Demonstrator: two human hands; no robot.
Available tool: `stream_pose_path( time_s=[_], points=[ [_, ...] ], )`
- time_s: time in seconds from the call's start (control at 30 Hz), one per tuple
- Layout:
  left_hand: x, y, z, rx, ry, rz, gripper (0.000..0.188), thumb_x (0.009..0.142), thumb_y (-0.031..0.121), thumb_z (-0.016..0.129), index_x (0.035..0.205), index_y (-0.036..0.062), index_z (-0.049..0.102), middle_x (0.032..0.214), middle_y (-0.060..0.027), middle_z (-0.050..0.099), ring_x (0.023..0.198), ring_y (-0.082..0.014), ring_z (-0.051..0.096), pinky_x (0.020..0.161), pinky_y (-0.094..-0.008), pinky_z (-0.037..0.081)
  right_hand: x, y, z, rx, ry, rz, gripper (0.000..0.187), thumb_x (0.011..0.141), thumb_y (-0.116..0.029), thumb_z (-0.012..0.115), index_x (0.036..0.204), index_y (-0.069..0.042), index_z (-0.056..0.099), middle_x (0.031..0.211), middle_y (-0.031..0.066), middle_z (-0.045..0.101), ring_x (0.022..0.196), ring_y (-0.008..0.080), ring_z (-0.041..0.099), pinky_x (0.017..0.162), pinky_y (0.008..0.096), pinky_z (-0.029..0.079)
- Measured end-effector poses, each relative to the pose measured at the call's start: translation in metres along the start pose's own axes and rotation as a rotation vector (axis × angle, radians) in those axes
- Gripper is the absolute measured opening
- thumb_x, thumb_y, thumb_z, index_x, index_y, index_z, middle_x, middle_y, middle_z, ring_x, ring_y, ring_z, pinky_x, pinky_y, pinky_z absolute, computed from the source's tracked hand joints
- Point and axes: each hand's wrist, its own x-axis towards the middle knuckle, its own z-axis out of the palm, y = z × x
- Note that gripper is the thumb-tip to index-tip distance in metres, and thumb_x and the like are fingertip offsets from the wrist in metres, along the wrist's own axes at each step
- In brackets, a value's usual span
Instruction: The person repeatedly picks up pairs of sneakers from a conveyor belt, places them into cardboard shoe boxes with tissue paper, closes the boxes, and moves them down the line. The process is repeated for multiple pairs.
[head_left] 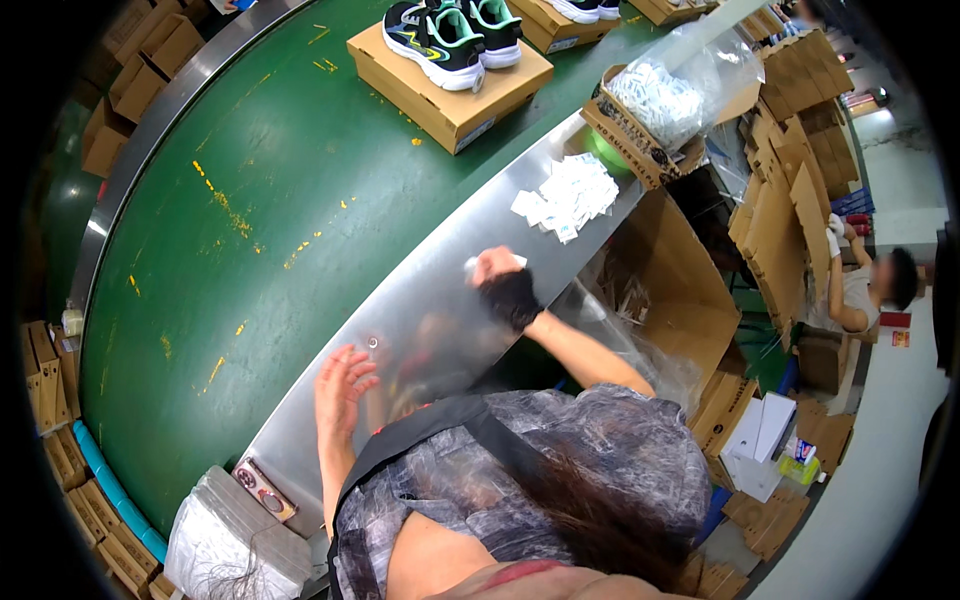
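Observation:
My right hand (497, 268), in a black fingerless glove, is closed on a small white packet, with white edges showing on both sides of the fingers; it is slightly blurred. It hovers over the metal ledge (440, 290), just short of a loose pile of small white packets (570, 197). Bare and with slightly bent, spread fingers, my left hand (343, 385) is open over the same ledge, beside a small round hole. Nothing shows in it. Beyond the ledge, a pair of black sneakers (450, 40) with mint lining sits on a closed brown shoebox (450, 95).
A green conveyor belt (260, 200) curves past the ledge. An open carton (640, 150) full of white packets in a plastic bag stands at the ledge's far end. A phone (265, 490) lies by clear plastic wrap (235, 540). At right, a gloved person (855, 280) handles cardboard.

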Motion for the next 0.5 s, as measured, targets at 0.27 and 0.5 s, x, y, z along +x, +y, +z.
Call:
stream_pose_path(
  time_s=[0.27, 0.5],
  points=[
    [0.040, -0.031, 0.025, 0.034, -0.306, -0.180, 0.025, 0.090, 0.020, 0.049, 0.099, -0.0018, 0.054, 0.085, -0.0107, 0.060, 0.070, -0.0173, 0.060, 0.060, -0.0274, 0.052, -0.036, -0.102, 0.033, 0.852, -0.618, 0.565, 0.017, 0.076, -0.017, 0.061, 0.085, -0.004, 0.055, 0.074, 0.0094, 0.055, 0.066, 0.0199, 0.054, 0.061, 0.0314, 0.045],
    [0.065, -0.053, 0.005, 0.136, -0.043, -0.262, 0.023, 0.089, 0.019, 0.049, 0.093, -0.0036, 0.055, 0.079, -0.0115, 0.061, 0.063, -0.0189, 0.062, 0.050, -0.0250, 0.052, 0.133, -0.015, 0.033, 1.211, 0.007, 0.500, 0.020, 0.074, -0.007, 0.057, 0.091, -0.005, 0.045, 0.077, 0.0039, 0.050, 0.073, 0.0149, 0.051, 0.072, 0.0283, 0.044]
  ],
)
